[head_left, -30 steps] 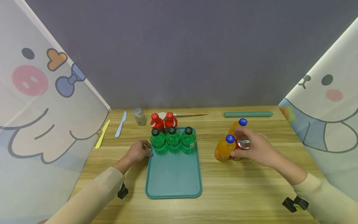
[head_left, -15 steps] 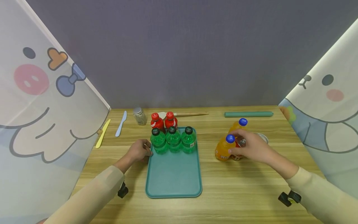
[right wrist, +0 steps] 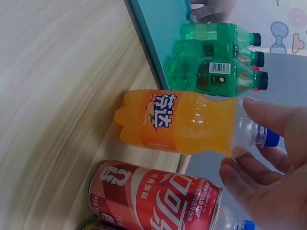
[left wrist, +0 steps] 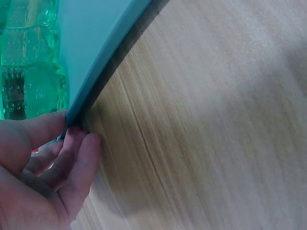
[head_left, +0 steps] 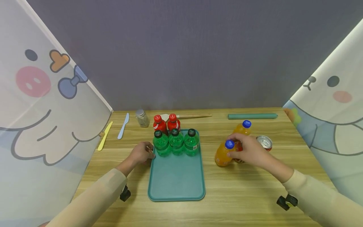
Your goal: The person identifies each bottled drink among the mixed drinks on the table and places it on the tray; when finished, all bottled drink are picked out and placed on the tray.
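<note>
My right hand (head_left: 250,151) grips an orange soda bottle (head_left: 222,154) around its neck, below the blue cap. The bottle leans slightly. Right beside it stands a red cola can (right wrist: 148,196), mostly covered by the hand in the head view. A second orange soda bottle (head_left: 242,128) is just behind, and another can (head_left: 264,143) stands farther right. On the left, my left hand (head_left: 141,153) pinches the edge of a teal tray (head_left: 176,183), thumb on top. Three green bottles (head_left: 176,143) form a row across the tray, with two red-capped bottles (head_left: 160,124) behind them.
Along the back of the wooden table lie a wooden-handled spatula (head_left: 195,115) and a green rod (head_left: 252,116). A small glass jar (head_left: 142,119), a blue knife (head_left: 123,126) and a yellow knife (head_left: 105,136) are at the left. Fabric walls (head_left: 181,56) enclose the table.
My right hand has closed around the front orange soda bottle and shifted it slightly left and nearer, with a tilt. The far-right can has come into view. My left hand stays on the tray.
</note>
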`<state>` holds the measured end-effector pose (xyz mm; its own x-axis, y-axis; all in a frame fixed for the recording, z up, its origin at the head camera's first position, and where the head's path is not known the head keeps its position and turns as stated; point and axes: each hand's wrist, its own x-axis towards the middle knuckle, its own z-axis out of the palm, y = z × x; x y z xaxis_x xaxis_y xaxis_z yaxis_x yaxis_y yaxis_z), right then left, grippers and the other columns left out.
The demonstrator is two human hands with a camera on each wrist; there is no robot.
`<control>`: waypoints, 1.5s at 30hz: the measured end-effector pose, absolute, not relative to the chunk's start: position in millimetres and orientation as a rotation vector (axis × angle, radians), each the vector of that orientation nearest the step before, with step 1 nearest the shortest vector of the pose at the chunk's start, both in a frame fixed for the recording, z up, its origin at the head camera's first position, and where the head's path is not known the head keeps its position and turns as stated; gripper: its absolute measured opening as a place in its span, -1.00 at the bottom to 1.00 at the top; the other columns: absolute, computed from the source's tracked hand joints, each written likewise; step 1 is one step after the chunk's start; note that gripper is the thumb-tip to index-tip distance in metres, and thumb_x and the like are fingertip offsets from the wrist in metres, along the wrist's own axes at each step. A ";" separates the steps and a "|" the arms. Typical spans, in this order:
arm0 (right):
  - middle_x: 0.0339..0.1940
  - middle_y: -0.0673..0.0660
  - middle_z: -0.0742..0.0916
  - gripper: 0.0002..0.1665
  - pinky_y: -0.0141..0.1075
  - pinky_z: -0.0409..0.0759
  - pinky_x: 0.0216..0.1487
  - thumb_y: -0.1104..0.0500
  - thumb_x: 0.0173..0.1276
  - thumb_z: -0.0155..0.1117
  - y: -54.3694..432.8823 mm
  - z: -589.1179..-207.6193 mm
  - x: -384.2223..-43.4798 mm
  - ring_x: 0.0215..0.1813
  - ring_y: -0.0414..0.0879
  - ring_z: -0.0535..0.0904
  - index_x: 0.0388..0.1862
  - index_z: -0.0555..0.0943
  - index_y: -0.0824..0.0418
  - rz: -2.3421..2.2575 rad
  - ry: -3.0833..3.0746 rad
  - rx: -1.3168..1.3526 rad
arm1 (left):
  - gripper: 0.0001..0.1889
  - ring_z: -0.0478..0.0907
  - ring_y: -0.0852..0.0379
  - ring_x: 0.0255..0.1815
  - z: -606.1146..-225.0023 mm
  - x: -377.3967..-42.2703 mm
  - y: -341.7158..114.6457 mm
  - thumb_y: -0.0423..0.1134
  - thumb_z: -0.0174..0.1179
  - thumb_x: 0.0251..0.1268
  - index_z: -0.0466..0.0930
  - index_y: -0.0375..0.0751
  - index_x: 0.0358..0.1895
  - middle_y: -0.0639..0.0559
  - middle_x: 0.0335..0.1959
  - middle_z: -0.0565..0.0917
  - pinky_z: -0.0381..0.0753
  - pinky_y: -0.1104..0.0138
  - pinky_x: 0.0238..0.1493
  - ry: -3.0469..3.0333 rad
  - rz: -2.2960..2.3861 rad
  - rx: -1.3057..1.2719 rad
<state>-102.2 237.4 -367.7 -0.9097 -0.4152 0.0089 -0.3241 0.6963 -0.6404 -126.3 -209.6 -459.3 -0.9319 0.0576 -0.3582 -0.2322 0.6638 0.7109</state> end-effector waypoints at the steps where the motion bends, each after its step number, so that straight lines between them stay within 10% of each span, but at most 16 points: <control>1: -0.03 0.12 0.76 -0.44 -0.17 0.71 -0.13 0.17 0.21 0.59 236.9 -368.7 -101.5 -0.07 0.05 0.70 0.16 0.61 0.25 -1.016 2.758 -0.616 | -0.69 0.59 0.01 -0.45 -459.5 -126.1 -209.5 -0.47 0.36 0.18 0.56 -0.40 -0.02 -0.10 -0.38 0.62 0.68 0.19 -0.50 2.531 1.151 -0.140; 45: 0.01 -0.04 0.71 -0.38 -0.26 0.75 0.00 0.15 0.04 0.71 159.0 -367.5 -92.8 0.03 -0.05 0.67 0.09 0.64 0.05 -1.473 2.585 -0.859 | -0.72 0.60 0.06 -0.43 -457.1 -122.9 -205.6 -0.49 0.35 0.18 0.55 -0.42 -0.05 -0.14 -0.35 0.63 0.69 0.20 -0.51 2.550 1.141 -0.116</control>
<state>-92.8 159.0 -367.5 -0.8452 -0.4844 0.2260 -0.4414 0.3941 -0.8061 -122.9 -205.6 -457.1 -0.9376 0.0650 -0.3415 -0.2114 0.6733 0.7085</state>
